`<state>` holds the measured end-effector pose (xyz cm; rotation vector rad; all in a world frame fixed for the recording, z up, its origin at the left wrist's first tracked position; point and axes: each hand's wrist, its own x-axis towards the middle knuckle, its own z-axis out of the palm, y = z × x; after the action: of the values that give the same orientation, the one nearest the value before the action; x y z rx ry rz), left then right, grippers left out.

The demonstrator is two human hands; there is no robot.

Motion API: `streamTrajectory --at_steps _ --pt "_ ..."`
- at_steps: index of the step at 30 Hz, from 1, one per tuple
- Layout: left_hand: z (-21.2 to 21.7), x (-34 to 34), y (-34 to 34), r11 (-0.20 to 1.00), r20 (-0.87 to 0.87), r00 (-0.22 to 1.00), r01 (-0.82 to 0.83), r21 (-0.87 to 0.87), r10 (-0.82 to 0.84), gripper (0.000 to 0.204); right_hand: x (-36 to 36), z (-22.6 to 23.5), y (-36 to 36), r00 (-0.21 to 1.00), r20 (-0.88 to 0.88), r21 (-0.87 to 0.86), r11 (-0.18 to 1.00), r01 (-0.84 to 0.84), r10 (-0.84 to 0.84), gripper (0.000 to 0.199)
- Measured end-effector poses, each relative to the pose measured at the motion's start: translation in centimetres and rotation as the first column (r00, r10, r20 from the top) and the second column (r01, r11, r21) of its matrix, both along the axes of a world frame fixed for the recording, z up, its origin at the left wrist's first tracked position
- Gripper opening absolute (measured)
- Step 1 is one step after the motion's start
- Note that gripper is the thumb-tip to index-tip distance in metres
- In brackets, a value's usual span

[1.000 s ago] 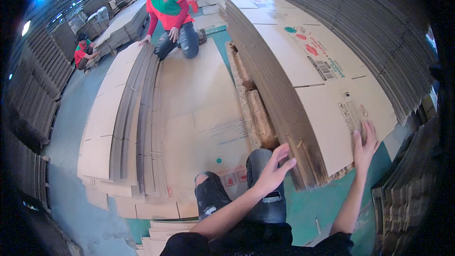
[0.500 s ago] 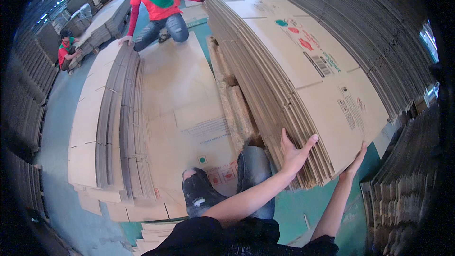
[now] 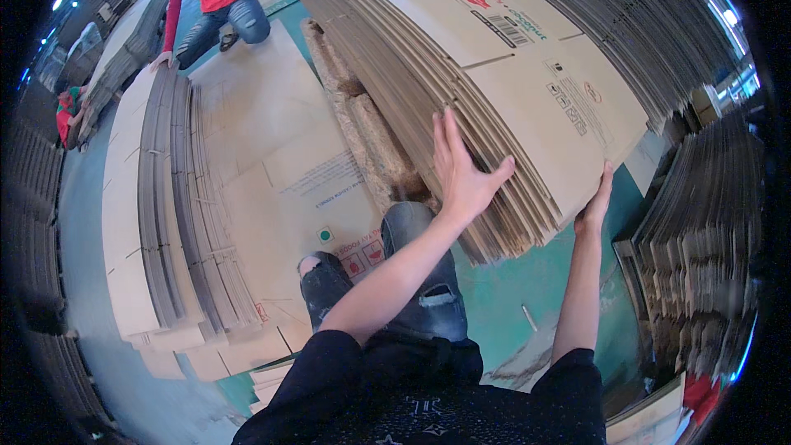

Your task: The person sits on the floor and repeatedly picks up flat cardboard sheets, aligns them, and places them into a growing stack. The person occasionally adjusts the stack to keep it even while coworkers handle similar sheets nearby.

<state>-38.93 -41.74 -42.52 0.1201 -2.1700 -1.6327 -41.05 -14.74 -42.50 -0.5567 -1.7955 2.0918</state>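
A tall stack of flat cardboard cartons [image 3: 540, 74], printed on its top sheet, lies slanting away from me on the right. My left hand [image 3: 465, 177] rests against the stack's left side near its close end, fingers stretched upward and thumb spread out. At the close right corner my right hand [image 3: 595, 202] holds the stack's edge; part of its fingers is hidden. A lower pile of flat cartons [image 3: 128, 222] stands on the left. Printed cardboard sheets [image 3: 255, 115] lie between the two, under my knees.
Kneeling at the far end, a co-worker [image 3: 214, 0] has one hand on the left pile. Another person [image 3: 70, 119] crouches far left. Crumpled brown packing [image 3: 362, 132] lies along the big stack's left side. More carton stacks [image 3: 700, 255] stand at right.
My view has tilted, so the stacks sit higher and farther left in the picture. My left hand has slid slightly farther along the stack's side. My right hand stays at the corner.
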Motion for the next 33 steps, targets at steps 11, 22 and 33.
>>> streamTrajectory --at_steps 11,22,33 --pt "-1.4 -0.4 0.9 0.992 -0.198 0.980 0.048 0.116 -0.025 0.102 0.1 0.0 -0.4 0.996 -0.030 -0.104 0.990 -0.091 0.089 0.088" --pt "-1.8 -0.9 1.2 0.990 -0.198 0.980 0.062 0.129 -0.035 0.099 0.1 0.5 0.0 0.986 0.165 0.057 0.998 -0.030 0.020 0.098" --pt "-1.7 -1.0 1.3 0.996 -0.167 0.986 0.035 0.079 -0.021 0.103 5.6 -2.0 -3.1 0.990 0.104 -0.007 0.995 0.101 -0.100 0.079"
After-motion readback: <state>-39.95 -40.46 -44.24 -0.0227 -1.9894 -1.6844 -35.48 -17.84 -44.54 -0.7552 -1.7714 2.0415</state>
